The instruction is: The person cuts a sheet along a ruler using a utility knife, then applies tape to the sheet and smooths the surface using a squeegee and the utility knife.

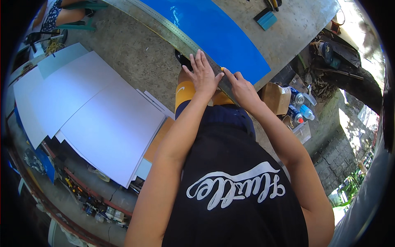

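Across the mottled grey desk (302,26) lies a glossy blue sheet (224,37), smooth, flat and catching a white glint. Along its near edge runs a long, thin ruler (175,33), dull and metallic-looking, finely marked. Of the hands, the left hand (201,76) is spread on the ruler; the right hand (243,89) pinches a small yellow tool (222,68), mostly hidden.

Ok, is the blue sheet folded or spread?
Spread out: the blue sheet lies flat on the table, its visible surface showing no folds; one end runs off-frame.
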{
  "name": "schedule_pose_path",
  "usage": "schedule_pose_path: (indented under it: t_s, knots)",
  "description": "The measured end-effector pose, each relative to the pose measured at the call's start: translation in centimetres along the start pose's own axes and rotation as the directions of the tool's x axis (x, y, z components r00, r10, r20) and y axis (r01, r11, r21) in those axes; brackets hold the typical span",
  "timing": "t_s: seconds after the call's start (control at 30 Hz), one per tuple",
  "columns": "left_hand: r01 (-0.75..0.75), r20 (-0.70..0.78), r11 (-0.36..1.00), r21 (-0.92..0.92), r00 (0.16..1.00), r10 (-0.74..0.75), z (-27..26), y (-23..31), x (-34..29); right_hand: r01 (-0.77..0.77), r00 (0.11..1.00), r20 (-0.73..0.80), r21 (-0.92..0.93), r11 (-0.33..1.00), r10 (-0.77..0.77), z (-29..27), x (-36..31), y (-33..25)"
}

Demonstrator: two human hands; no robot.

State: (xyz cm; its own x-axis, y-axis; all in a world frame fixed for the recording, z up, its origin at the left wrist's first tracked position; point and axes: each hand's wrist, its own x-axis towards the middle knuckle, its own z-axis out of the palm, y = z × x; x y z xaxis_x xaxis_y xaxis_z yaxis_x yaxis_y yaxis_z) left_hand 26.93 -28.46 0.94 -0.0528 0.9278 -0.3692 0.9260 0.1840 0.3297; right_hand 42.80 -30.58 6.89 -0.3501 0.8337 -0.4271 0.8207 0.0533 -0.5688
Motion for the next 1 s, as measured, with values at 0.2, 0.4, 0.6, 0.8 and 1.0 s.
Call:
schedule_pose_path:
  t_s: [0.2,0.4,0.6,0.8,1.0]
  knots:
    - [0.005,0.013,0.999,0.038,1.0,-0.005,-0.3,0.2,0.0,-0.018,1.0,0.0,0.022,1.0,0.018,0.0,-2.7,1.0]
    - [0.004,0.019,0.998,0.056,1.0,-0.005,-0.1,0.2,0.1,-0.044,0.999,0.026,0.012,0.999,0.044,-0.2,-4.1,1.4]
    - [0.009,0.022,0.997,0.074,1.0,-0.011,-0.2,0.3,0.1,-0.056,0.998,0.028,0.061,0.997,0.055,-0.1,-6.1,2.3]
    - [0.01,0.03,0.997,0.079,0.999,-0.012,-0.1,0.2,0.1,-0.083,0.996,0.044,0.043,0.996,0.081,0.2,-8.3,3.4]
    - [-0.001,0.037,0.997,0.078,0.999,-0.002,0.0,0.0,0.2,-0.099,0.995,0.039,0.068,0.993,0.097,0.4,-9.3,3.8]
